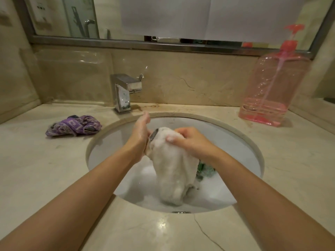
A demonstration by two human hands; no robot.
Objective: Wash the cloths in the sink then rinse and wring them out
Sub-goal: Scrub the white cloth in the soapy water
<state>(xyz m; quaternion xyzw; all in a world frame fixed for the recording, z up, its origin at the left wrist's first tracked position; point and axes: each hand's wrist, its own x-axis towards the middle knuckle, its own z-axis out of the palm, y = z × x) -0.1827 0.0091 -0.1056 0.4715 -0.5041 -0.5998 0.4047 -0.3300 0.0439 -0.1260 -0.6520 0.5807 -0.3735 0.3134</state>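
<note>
I've got right-hand fingers (pixel 178 135) curled, pinching the soapy white cloth (pixel 172 171) over the sink (pixel 241 142); left hand (pixel 140 134) flat, fingers straight, pressing its side. A green cloth (pixel 205 170) hides behind it, mostly covered. Purple cloth (pixel 74 125) left on the counter (pixel 45 169), faucet (pixel 125 92) behind, pink soap bottle (pixel 272 87) right.

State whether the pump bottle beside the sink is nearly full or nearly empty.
Nearly empty: the clear pink pump bottle shows liquid only at its base.

A single head-worn wide-angle view is given, aimed forward and down from close above the sink (pixel 101 140); the mirror (pixel 76 17) is seen far.
</note>
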